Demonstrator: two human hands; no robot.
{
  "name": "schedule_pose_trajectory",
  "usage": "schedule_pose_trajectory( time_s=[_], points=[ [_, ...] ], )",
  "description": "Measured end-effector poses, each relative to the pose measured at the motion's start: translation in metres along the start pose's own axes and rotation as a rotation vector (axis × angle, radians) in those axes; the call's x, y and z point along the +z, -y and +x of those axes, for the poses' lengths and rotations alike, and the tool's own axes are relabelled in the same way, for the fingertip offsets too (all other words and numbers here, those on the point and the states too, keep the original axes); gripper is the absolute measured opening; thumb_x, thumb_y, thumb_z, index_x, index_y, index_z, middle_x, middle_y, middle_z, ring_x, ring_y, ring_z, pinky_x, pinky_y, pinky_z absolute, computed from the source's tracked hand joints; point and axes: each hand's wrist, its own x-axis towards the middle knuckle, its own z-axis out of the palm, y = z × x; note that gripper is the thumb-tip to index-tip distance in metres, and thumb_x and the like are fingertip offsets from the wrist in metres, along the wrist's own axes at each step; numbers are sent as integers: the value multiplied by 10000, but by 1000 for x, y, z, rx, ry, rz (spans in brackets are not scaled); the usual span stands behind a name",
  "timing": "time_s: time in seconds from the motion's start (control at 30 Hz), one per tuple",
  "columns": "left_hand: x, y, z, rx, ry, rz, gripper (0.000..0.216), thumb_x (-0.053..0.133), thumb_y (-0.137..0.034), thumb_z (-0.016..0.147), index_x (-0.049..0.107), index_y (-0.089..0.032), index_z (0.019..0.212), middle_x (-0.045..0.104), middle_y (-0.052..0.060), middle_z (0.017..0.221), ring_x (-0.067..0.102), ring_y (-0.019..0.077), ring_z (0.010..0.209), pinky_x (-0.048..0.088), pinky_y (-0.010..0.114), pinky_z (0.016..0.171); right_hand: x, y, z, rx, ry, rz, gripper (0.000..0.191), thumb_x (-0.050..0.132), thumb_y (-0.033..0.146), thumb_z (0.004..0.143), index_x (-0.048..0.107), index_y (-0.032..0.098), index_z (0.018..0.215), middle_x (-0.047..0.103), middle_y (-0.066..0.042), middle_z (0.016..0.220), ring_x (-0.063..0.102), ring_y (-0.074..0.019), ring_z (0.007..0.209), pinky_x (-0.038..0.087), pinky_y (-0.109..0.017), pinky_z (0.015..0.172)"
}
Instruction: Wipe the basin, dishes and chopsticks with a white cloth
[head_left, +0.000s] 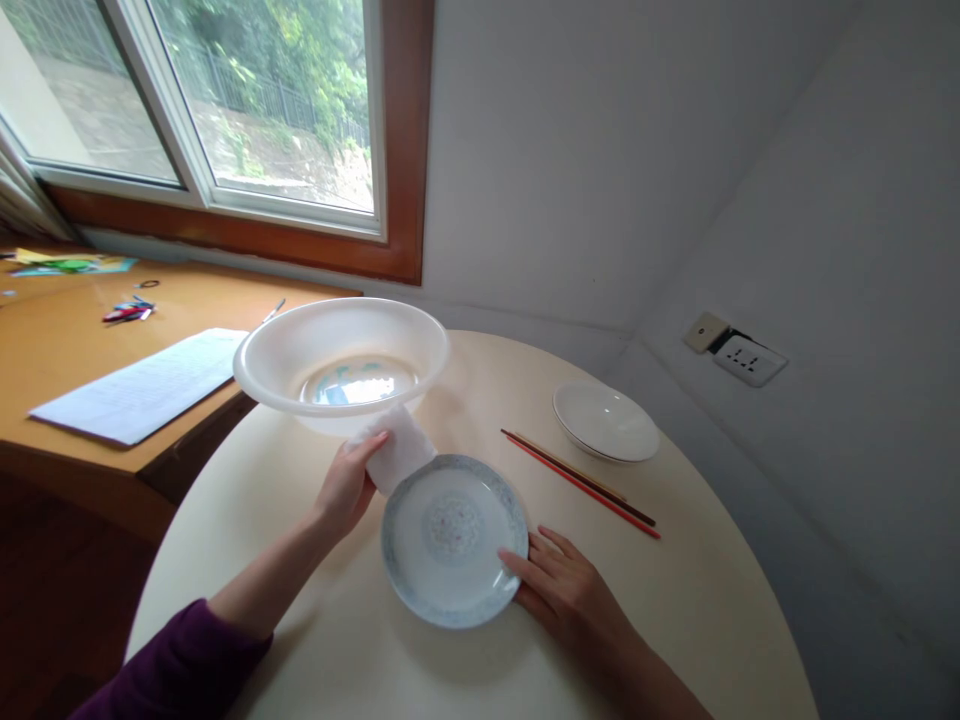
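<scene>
My left hand (352, 482) pinches a white cloth (401, 447), perhaps a paper wipe, beside the upper left rim of a plate. That plate (450, 590) is pale, with a blue-grey patterned border and a flowery middle. My right hand (562, 580) grips its right edge, the thumb on top and the other fingers behind or under the rim. Just beyond the cloth stands a translucent white basin (259, 355) with some water in the bottom. Whether the cloth touches the plate I cannot tell.
Several chopsticks (581, 482), red, dark brown and light wood, lie right of the plate. Behind them is a white dish (607, 420) on the round cream table (712, 590). A wooden desk (67, 370) at left holds papers (150, 380) and small items. Walls and a window surround the far side.
</scene>
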Motion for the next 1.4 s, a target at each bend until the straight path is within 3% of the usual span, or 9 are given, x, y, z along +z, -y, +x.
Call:
schedule_pose_trajectory(
  time_s=[0.2,0.4,0.5,0.67,0.87,1.0,1.13,1.23,1.4],
  points=[
    [0,1,1,-18,16,-24,336,742,-264,560,662,-133,860,681,26,765,598,163,710,458,222,607,-12,-6,-10,164,111,38,603,472,399,874,256,188,1395,593,-136,1195,592,-232,1054,403,-457,961],
    [2,-2,-8,-115,139,-37,277,707,-259,592,672,-120,828,688,66,767,608,197,721,462,254,609,-32,-12,3,474,-219,148,224,457,273,880,594,230,1052,689,-66,944,643,-201,904,496,-375,851],
    [2,-1,-17,-200,304,25,295,698,-298,596,681,-101,814,694,103,792,619,249,781,464,291,653,-31,-10,29,621,-252,408,212,499,333,852,596,212,996,657,-86,1014,617,-209,956,511,-369,832],
    [5,1,-30,-234,536,112,372,697,-317,621,684,-132,944,700,97,877,619,294,879,471,302,684,-10,8,86,684,-104,1046,526,719,439,638,511,208,1062,610,-95,1061,596,-211,973,514,-342,791],
    [7,-8,-32,13,628,328,172,673,-193,659,723,-166,821,630,83,1125,515,280,1109,393,294,909,10,24,110,842,176,1452,313,671,406,690,610,180,898,646,-8,795,608,-166,734,477,-273,659],
    [3,-5,-17,221,457,429,179,598,-273,735,723,-182,824,660,80,1024,548,250,1025,394,308,899,2,11,103,925,4,1197,261,615,369,725,595,157,875,617,-14,745,562,-155,648,459,-273,593],
    [-7,8,6,268,169,546,166,603,-312,717,691,-172,696,639,49,705,559,180,685,430,257,642,2,3,96,603,-224,530,69,551,247,750,521,189,730,586,-53,819,558,-187,789,470,-321,725],
    [-16,18,17,286,164,756,179,576,-337,729,675,-188,738,638,34,725,541,171,677,409,257,635,12,12,90,363,103,335,185,515,108,711,558,173,880,587,-109,1038,540,-221,1007,449,-359,863],
    [-21,29,18,313,351,1166,311,415,-393,820,654,-200,776,592,44,797,548,182,731,416,298,690,17,30,86,381,479,236,538,507,146,784,403,113,1311,419,-130,1367,386,-221,1254,322,-367,1044]
  ],
)
